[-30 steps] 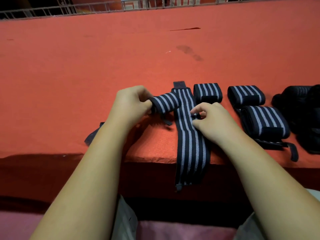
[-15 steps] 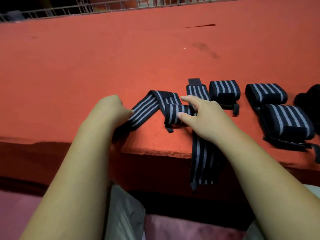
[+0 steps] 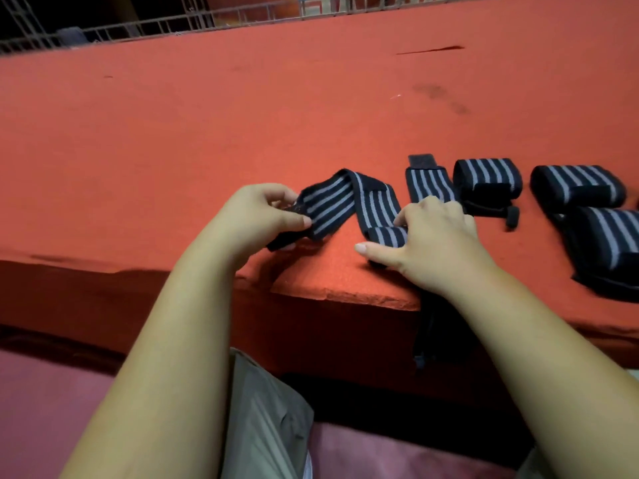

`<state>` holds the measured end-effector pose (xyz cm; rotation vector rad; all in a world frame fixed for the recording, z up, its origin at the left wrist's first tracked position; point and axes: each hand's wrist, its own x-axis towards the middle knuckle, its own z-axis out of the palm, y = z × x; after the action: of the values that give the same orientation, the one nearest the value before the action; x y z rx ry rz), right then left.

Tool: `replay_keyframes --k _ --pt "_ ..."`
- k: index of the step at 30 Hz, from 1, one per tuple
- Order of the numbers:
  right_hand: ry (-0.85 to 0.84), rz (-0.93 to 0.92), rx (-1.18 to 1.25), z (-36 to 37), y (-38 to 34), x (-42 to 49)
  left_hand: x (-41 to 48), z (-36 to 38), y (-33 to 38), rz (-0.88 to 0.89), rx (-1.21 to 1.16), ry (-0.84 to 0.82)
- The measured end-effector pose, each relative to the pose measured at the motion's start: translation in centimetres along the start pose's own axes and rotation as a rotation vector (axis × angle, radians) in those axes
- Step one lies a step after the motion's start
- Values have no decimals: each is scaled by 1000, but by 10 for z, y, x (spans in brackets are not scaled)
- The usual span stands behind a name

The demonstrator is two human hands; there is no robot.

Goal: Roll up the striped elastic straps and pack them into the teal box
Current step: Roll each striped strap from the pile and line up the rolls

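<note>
A black strap with grey stripes (image 3: 349, 205) arches over the red table (image 3: 242, 126) between my two hands. My left hand (image 3: 257, 216) pinches its loose left end just above the cloth. My right hand (image 3: 435, 240) holds the small rolled end (image 3: 387, 235) of the same strap, thumb stretched along the table. A second flat strap (image 3: 428, 183) lies behind my right hand and hangs over the front edge. Three rolled straps sit to the right: one (image 3: 487, 178), another (image 3: 577, 184) and a third (image 3: 608, 243). No teal box is in view.
The table's front edge (image 3: 345, 295) runs just under my wrists. A metal railing (image 3: 173, 25) borders the far side. A dark stain (image 3: 442, 96) marks the cloth further back. My lap is below the edge.
My left hand lifted the strap's loose end off the table and now pinches it. My right hand slid onto the rolled end. The view shifted slightly.
</note>
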<state>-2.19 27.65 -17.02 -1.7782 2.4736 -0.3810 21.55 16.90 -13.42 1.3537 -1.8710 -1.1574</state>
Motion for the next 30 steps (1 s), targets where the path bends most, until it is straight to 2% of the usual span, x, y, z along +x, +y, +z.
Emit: replay_keyframes --k 4,7,10,14,18,25,30 --pt "-3 61 -24 -3 -4 -5 6 12 6 91 -311 83" --pt "-7 101 61 -15 -8 -8 22 24 -1 6 -631 139" --pt "57 89 235 -18 -6 -10 31 35 -1 -73 -812 189" --pt "164 77 464 -25 5 -7 33 42 6 -87 -883 249" --pt "106 67 752 -39 11 -12 33 48 14 -69 -1003 253" --pt "7 26 967 -44 24 -25 40 66 23 9 -1041 187" --pt "-11 -6 990 -38 41 -29 41 86 36 78 -971 172"
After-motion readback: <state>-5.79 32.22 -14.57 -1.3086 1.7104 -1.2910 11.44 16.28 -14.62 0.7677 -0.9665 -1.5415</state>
